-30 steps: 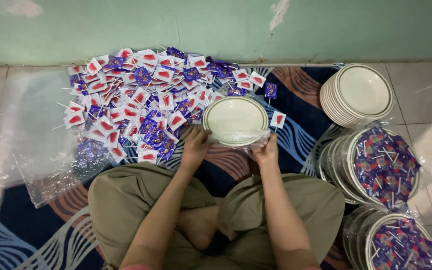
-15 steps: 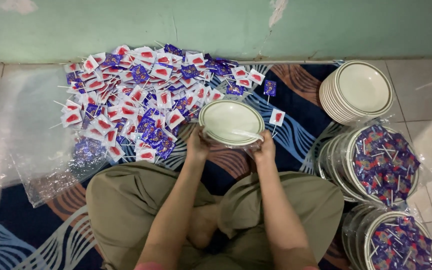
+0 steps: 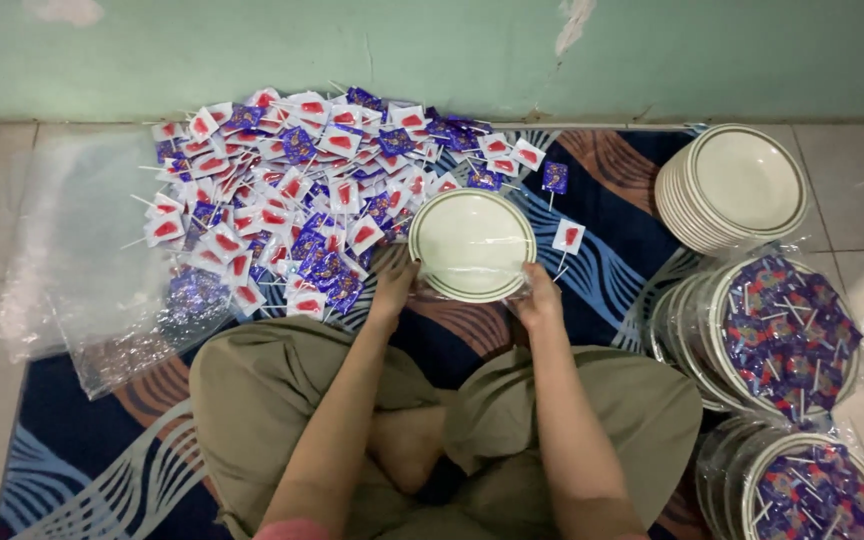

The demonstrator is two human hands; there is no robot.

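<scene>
**Two hands steady one empty plate**

Both hands grip a pale plate [image 3: 472, 243] in clear wrap: the left hand [image 3: 393, 290] pinches its near-left rim, the right hand [image 3: 539, 300] its near-right rim. The plate looks ready for filling. Next, I judge, one hand must let go toward the wrapped lollipops [image 3: 282, 200] just left of it.

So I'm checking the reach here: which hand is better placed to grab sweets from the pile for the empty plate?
Probably the left hand: it grips the plate rim beside the wrapped lollipop pile. The right hand sits farther away, near one stray lollipop.
</scene>
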